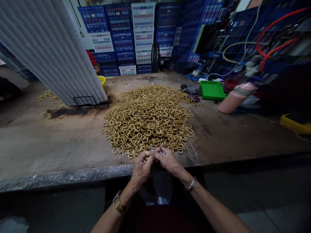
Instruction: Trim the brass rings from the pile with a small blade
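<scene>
A wide heap of brass-coloured metal rings (150, 119) lies on the worktable in front of me. At its near edge, by the table's front, my left hand (141, 168) is closed, with a brass-coloured ring (145, 160) showing at its fingers. My right hand (170, 160) meets it fingertip to fingertip, also closed. From the right fingers sticks up the dark tip of a thin pointed tool (161, 149); the rest is hidden. Something small and greyish shows between the two hands, too blurred to name.
Grey corrugated sheets (60, 55) lean in a wire stand on the left. To the right are a green tray (212, 90), a dark cloth (190, 88) and a pink cylinder (235, 97). Blue and white crates (122, 40) are stacked behind. A person's red sleeve (91, 58) shows behind the sheets.
</scene>
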Motion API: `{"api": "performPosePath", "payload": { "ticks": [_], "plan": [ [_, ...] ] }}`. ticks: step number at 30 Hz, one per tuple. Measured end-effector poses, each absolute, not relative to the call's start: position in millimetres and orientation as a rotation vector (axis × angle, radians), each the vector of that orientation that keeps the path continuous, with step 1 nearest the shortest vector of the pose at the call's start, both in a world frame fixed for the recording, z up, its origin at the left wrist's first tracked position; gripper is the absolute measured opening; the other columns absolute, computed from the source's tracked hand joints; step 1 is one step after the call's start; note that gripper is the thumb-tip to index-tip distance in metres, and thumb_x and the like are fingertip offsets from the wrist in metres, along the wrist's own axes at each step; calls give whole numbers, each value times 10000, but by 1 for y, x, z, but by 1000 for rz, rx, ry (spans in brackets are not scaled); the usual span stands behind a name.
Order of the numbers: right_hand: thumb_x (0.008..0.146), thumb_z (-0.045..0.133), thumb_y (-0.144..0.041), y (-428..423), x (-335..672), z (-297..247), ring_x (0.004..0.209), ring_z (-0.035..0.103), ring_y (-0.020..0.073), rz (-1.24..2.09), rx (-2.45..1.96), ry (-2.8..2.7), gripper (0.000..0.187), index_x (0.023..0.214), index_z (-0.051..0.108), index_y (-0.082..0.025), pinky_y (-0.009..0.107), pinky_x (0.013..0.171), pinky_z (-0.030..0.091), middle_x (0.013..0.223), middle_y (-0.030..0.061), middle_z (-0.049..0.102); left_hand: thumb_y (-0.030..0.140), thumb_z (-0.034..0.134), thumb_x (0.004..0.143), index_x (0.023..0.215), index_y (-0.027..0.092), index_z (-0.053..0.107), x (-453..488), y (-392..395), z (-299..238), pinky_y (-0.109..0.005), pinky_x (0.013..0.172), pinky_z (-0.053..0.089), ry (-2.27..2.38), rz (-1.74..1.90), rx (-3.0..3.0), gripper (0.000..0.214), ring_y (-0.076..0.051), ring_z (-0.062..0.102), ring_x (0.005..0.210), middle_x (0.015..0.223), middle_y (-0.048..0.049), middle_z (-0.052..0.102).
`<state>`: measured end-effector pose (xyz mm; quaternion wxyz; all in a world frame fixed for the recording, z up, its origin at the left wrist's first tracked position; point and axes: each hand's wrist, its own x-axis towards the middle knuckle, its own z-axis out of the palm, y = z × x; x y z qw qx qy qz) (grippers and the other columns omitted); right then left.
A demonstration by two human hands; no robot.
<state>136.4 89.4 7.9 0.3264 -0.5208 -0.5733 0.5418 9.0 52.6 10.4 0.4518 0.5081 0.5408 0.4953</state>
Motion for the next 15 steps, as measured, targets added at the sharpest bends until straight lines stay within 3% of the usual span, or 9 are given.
{"api": "performPosePath", "payload": {
  "ticks": [5,15],
  "plan": [
    [707,532,-388,89,136,10,450,344,56,1333,-1358,-1559,247,609,526,-162,176,425,287,490,-53,428,360,521,741,743,156,548,7,50,9,-163,360,283,1217,994,1005,206,-64,395,392,525,43,476],
    [726,497,-407,88,137,8,358,317,41,1583,-1279,-1367,256,724,550,-157,172,347,244,498,-57,462,443,555,715,703,151,499,7,46,13,-140,354,267,1042,1035,791,298,-43,414,419,571,35,478]
  ]
}}
